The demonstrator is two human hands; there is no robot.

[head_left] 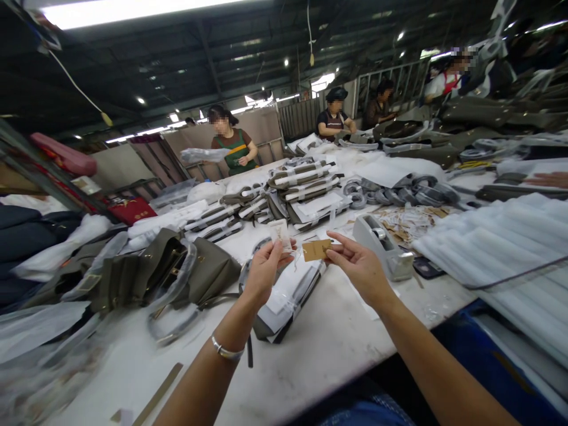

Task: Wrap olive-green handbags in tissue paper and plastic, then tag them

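Between the thumb and fingers of my left hand (265,266) is a small white packet (279,232), with a thin pale string hanging near it. My right hand (357,265) pinches a tan cardboard hang tag (316,249) by its right end. The two hands are close together but apart, raised over a dark olive handbag (270,331). That bag lies on the white table with white padding and clear plastic over it. What is printed on the packet and tag is too small to read.
A grey tape dispenser (381,245) stands just right of my right hand, near a pile of tags (412,222) and a dark phone-like object (428,267). White foam sheets (501,236) lie at the right. Olive handbags (164,266) fill the left; wrapped bags (306,183) are stacked ahead. Several co-workers stand beyond.
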